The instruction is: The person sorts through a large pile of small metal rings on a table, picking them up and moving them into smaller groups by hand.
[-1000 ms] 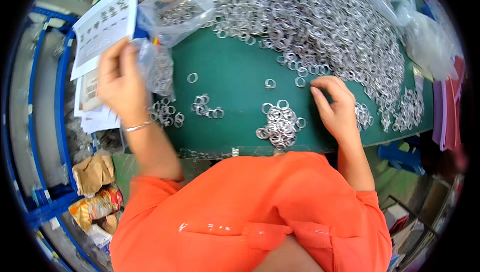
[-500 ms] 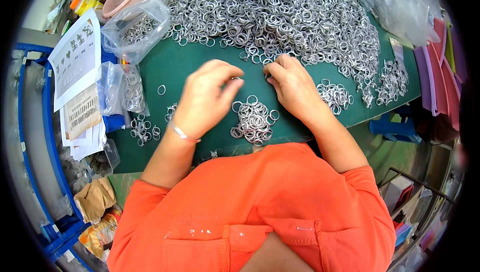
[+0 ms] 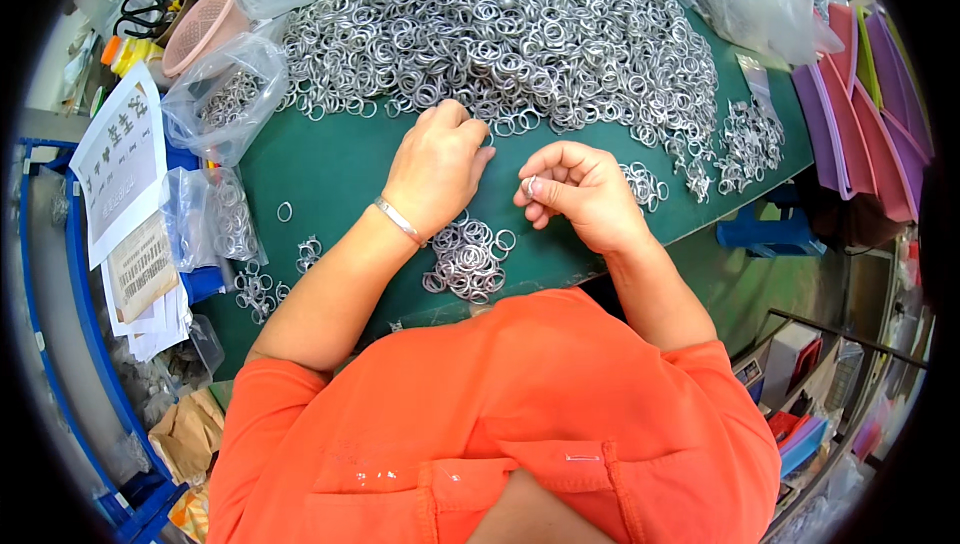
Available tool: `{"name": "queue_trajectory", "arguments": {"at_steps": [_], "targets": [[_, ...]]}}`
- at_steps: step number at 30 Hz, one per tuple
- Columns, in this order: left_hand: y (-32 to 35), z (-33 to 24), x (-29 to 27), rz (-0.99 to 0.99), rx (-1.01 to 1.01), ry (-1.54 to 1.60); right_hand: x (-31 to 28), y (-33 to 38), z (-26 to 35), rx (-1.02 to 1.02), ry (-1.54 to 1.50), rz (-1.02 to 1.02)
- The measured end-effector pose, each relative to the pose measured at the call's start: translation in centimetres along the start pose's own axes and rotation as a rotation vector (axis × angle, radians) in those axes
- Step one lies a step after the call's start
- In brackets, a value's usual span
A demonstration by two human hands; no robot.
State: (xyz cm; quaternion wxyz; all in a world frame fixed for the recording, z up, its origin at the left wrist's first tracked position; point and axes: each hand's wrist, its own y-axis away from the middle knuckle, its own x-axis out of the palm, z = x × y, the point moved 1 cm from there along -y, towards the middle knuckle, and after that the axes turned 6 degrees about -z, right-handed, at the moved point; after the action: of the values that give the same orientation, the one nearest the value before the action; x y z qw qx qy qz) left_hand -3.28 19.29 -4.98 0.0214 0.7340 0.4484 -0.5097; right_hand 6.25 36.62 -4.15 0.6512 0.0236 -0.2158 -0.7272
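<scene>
A large heap of silver metal rings (image 3: 500, 34) covers the far part of the green table. At its near edge my left hand (image 3: 437, 164) is closed, back upward, with thumb and forefinger at a ring (image 3: 488, 140) that is mostly hidden. To the right, my right hand (image 3: 580, 194) pinches a small silver ring (image 3: 530, 187) between thumb and fingers, above the table. Nearer my body, between my forearms, lies a small pile of rings (image 3: 468, 262). Another small pile (image 3: 642, 187) shows just beyond my right wrist.
Small ring groups (image 3: 258, 292) and a single ring (image 3: 285, 211) lie left. A bag of rings (image 3: 232, 94), printed sheets (image 3: 125, 159) and a pink basket (image 3: 205, 29) line the left edge. Rings (image 3: 750, 144) and pink and purple sheets (image 3: 850, 109) are at right.
My left hand has reached forward to the heap's edge. My right hand has drawn back from the heap and turned, showing a ring in its pinch. The whole view has shifted slightly.
</scene>
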Motion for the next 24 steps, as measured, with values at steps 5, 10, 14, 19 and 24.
{"name": "queue_trajectory", "arguments": {"at_steps": [5, 10, 14, 19, 24], "targets": [[-0.1, 0.2, 0.8, 0.052, 0.028, -0.074, -2.4, 1.3, 1.9, -0.172, 0.145, -0.165], [0.6, 0.3, 0.6, 0.037, 0.068, -0.040, -4.3, 2.7, 3.0, -0.615, 1.034, -0.269], [1.2, -0.4, -0.2, 0.015, 0.008, 0.123, -4.4, 2.9, 2.0, -0.727, 1.300, -0.240], [2.0, -2.2, -1.5, 0.063, -0.320, 0.523, -1.7, 2.2, 2.1, -0.698, 1.026, -0.260], [2.6, -3.4, -1.8, -0.049, -0.225, 0.640, 1.7, 1.4, 1.0, -0.564, 0.651, -0.093]]}}
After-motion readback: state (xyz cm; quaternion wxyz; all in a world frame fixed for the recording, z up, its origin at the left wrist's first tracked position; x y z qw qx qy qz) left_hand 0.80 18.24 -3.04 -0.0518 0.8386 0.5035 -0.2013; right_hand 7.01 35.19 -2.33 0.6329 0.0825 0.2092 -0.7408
